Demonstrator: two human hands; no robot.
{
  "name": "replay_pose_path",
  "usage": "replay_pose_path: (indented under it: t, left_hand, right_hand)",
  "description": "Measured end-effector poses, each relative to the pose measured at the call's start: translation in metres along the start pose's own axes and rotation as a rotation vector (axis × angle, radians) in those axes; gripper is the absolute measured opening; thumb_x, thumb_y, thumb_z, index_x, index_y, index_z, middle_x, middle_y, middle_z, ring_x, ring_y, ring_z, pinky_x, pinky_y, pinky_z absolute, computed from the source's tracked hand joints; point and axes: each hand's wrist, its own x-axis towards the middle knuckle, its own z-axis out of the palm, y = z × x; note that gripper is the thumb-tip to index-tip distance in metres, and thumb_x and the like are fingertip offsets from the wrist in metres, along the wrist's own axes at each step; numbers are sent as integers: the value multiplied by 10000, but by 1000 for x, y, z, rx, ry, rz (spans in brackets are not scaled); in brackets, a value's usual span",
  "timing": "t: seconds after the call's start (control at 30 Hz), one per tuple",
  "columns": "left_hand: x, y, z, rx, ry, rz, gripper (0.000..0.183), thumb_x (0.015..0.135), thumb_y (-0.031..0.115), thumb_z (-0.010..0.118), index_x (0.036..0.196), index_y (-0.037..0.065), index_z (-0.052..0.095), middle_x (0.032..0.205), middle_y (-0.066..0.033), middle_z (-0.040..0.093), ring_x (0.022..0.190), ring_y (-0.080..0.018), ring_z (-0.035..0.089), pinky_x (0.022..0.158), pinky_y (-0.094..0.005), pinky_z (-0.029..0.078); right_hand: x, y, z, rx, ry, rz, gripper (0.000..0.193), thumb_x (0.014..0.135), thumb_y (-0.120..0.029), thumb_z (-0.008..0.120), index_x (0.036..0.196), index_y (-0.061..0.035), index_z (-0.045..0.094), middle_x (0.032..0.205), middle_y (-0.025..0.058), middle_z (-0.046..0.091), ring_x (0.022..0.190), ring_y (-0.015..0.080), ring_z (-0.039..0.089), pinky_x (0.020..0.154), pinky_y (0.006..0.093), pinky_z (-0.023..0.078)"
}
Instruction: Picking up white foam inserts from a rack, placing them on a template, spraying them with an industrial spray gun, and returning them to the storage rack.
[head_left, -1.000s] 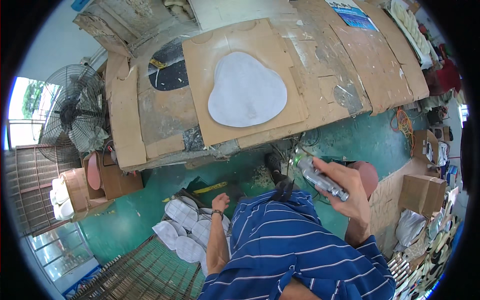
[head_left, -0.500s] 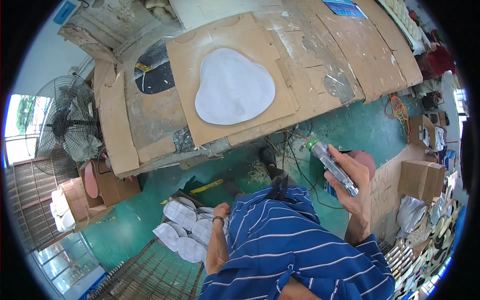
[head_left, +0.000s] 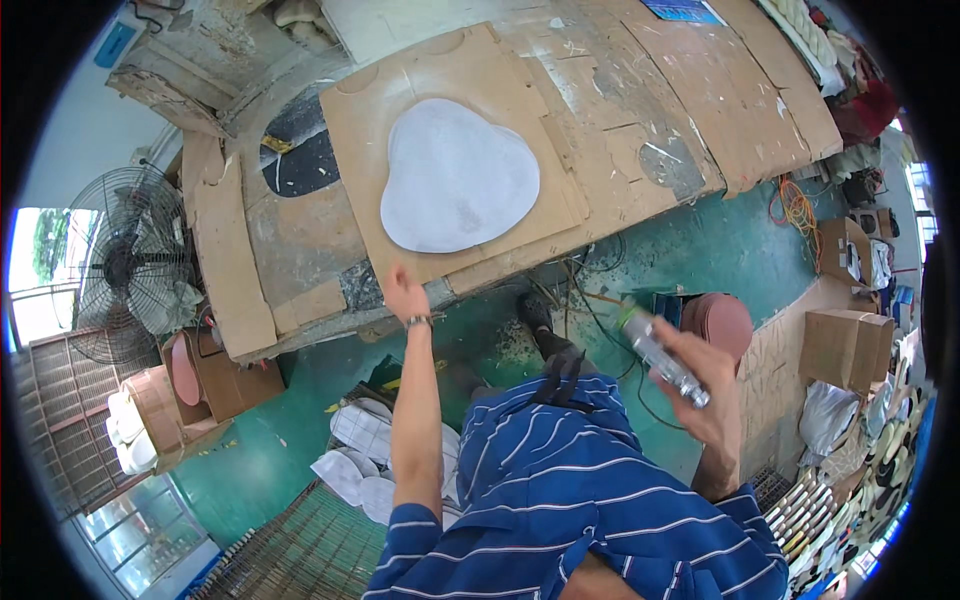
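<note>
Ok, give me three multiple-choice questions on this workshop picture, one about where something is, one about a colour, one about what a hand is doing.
1. Where does the pale grey, rounded three-lobed sheet lie?
A. On the brown cardboard panel on the workbench
B. On the green floor
C. On the wire rack

2. What colour is the floor?
A. Red
B. Green
C. Yellow

3. What is the right hand doing?
A. Resting open on the bench
B. Holding a slim silvery cylinder
C. Gripping the fan

Answers: 1 A, the sheet sits inside the edges of the cardboard panel on the bench. 2 B, green shows between bench and boxes. 3 B, the fingers wrap the silvery cylinder, held up off the bench, while the left hand reaches to the panel's near edge.
</note>
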Motion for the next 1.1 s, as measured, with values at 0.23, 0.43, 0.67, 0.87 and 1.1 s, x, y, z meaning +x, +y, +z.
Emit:
replay_pose_path:
  t: [0.23,0.43,0.67,0.87,1.1]
  left_hand:
    - [38,59,25,471,-20,58,371,822,201,734,1183,119,723,1126,-160,650,1033,-351,641,915,-477,523]
    - [44,64,19,575,-75,171,393,809,212,744,1183,94,716,1125,-175,647,1144,-343,578,989,-438,482]
    - [66,79,52,-1108,-223,-821,242,789,80,644,1029,50,658,1009,-106,681,971,-299,655,867,-465,528]
    - [65,210,62,-1657,-369,-524,400,676,66,585,1071,3,601,1140,-142,654,1107,-340,628,1033,-528,509]
    - [54,286,-21,-2086,-63,-346,91,709,74,566,786,103,526,862,-45,578,854,-239,621,861,-426,559]
  right_hand:
    - [-8,10,-1,118,61,53,600,736,43,773,1320,9,638,976,175,692,818,271,673,726,315,496]
    - [-13,25,-23,95,31,37,692,669,107,732,1343,-15,630,883,174,663,738,298,651,675,320,494]
    - [17,67,2,194,55,104,645,753,56,767,1373,-42,618,934,182,681,793,270,667,741,300,507]
    - [115,148,89,460,-380,211,817,801,22,765,1541,-106,444,976,94,717,829,164,644,761,302,512]
    - [282,227,191,490,-790,504,845,812,-33,722,1561,-101,340,866,30,669,552,68,530,404,194,352]
